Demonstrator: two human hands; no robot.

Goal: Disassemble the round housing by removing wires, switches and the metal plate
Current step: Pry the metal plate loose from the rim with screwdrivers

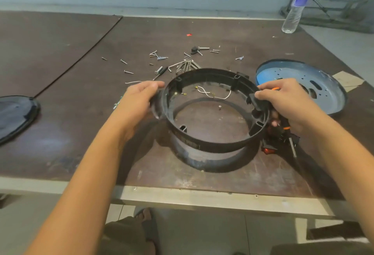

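The round housing [210, 145] is held between the two hands, standing on the table [81, 113] with its open side up. It is judged to be a light, thin-walled plastic ring, stiff enough to lift by the rim but likely to flex or crack if squeezed across its width, so the thicker lugs on its sides are the better places to be gripped. The left hand [139, 99] is closed around the lug on the left edge, fingers over the top and thumb underneath. The right hand [289, 101] is curled at the right rim, its fingertips pinching a black block there, and what looks like a screwdriver [292, 147] is tucked under the palm; how firmly it is held cannot be told. A thin white wire [220, 97] is seen inside the ring between the hands, soft and easily snagged. A red switch [266, 150] lies just below the right hand, already outside the wall. The blue metal plate [323, 80] rests just beyond the right hand, and loose screws [159, 57] are scattered beyond both hands.
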